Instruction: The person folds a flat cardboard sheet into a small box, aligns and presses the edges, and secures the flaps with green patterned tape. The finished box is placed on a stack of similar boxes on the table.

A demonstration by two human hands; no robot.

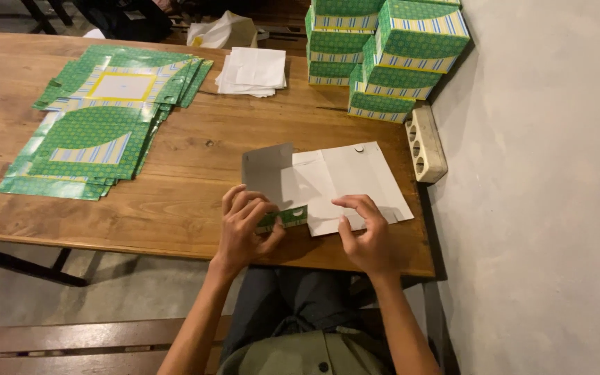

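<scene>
The carton blank (335,184) lies flat on the counter (175,201), plain white side up, directly ahead of both hands and touching them at its near edge. Its long axis runs left to right across the person's front, tilted slightly, with the right end a little farther away. The left hand (244,229) sits at the blank's near left corner, fingers curled and pinching a narrow green flap (285,218) that is folded up and over toward the white face. The right hand (366,236) lies on the near right part of the blank, fingers bent and pressing down on the card rather than gripping it; it holds nothing. Both hands are about equally close to the blank, the left one on the fold itself. Both forearms come up from the near edge of the counter, wrists low, elbows tucked by the lap.

Farther out to the left lie flat green blanks (98,125) in loose piles. Beyond the hands sits a stack of white sheets (253,71), and to the far right, against the wall, finished boxes (390,48) are stacked beside a power strip (425,144).
</scene>
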